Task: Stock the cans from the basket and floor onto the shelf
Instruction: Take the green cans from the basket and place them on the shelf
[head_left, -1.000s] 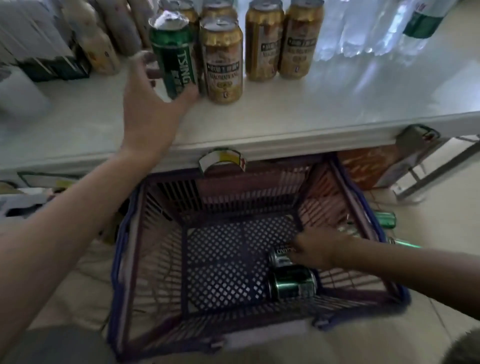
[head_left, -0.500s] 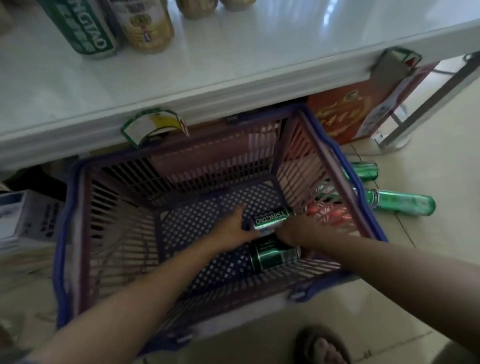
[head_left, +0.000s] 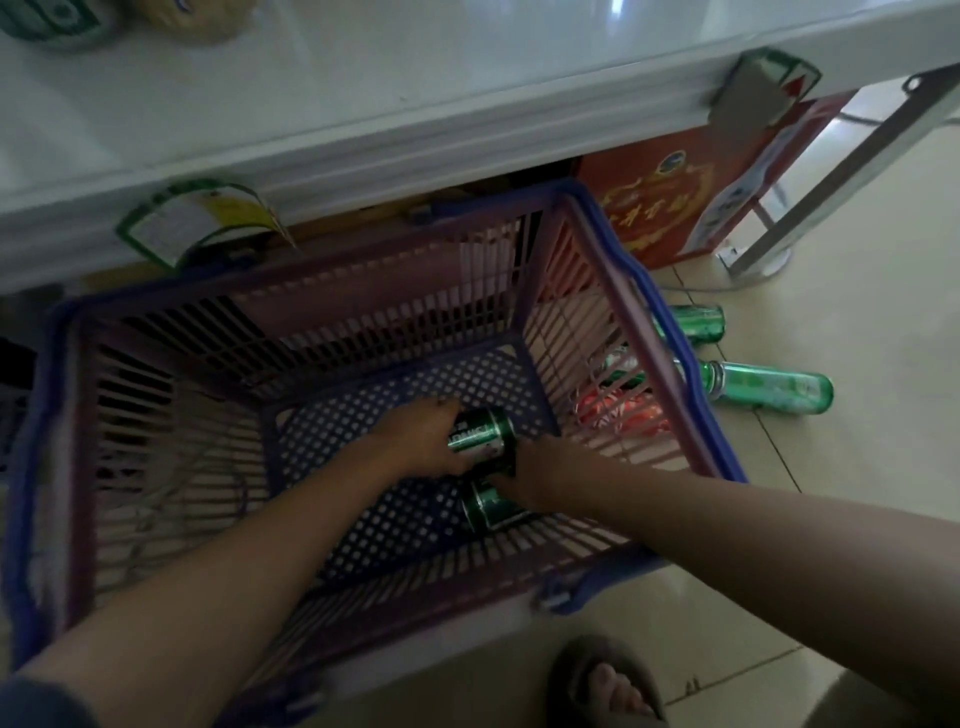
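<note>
Both my hands reach into a pink and blue plastic basket (head_left: 613, 291) on the floor. My left hand (head_left: 423, 439) is wrapped around a green Tsingtao can (head_left: 480, 434) lying on its side. My right hand (head_left: 540, 475) sits on a second green can (head_left: 491, 509) just below it on the basket floor. Two more green cans (head_left: 696, 325) (head_left: 769, 387) lie on the tiles to the right of the basket, and a red can (head_left: 618, 410) shows through its right wall. The white shelf (head_left: 363, 98) runs above, with the bottoms of a green can (head_left: 49, 18) and a gold can (head_left: 195, 18) at its top edge.
A red carton (head_left: 670, 208) stands under the shelf at the right, beside a metal leg (head_left: 831, 182). Price tags (head_left: 197, 223) hang from the shelf's front lip. My sandalled foot (head_left: 605, 686) is on the tiles in front of the basket.
My left hand has left the green can standing on the shelf and dropped into the basket, closing on the upper can. My view has tilted down from the shelf.
</note>
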